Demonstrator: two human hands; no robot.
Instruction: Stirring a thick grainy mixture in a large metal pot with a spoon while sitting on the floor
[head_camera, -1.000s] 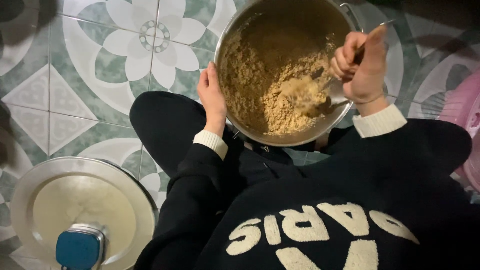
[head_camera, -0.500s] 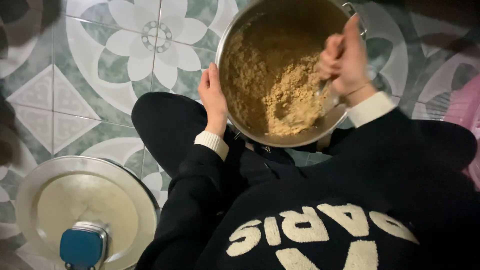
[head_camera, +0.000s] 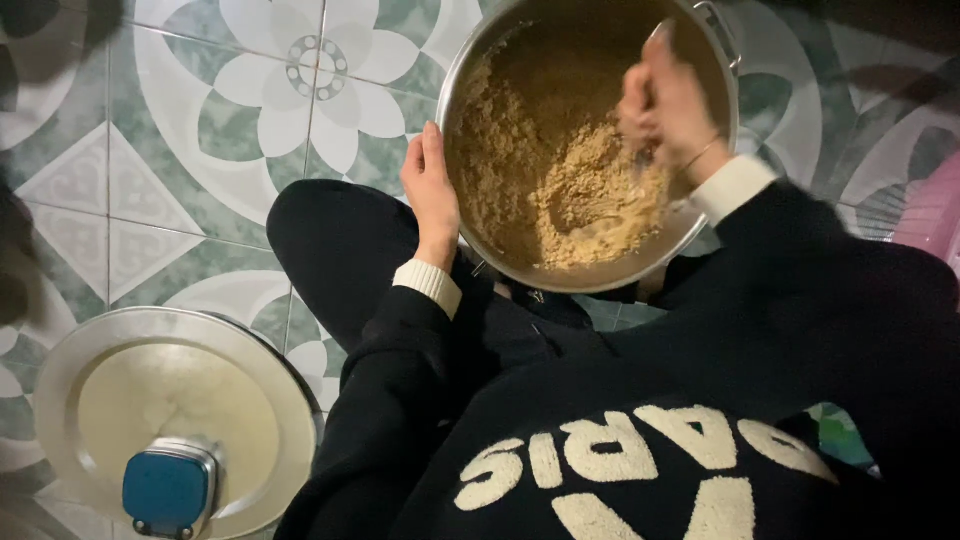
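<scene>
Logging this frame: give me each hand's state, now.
Left hand: open, flat against the pot rim.
Right hand: closed on a utensil handle inside the pot.

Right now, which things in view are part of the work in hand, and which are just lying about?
In use:
- metal pot, steadied at the rim by the left hand
- crumbly tan mixture inside it
- right hand, gripping a utensil in the mixture; the utensil is mostly hidden

Lying about:
- round metal lid on the tiled floor
- blue block on the lid
- pink item at the right edge
</scene>
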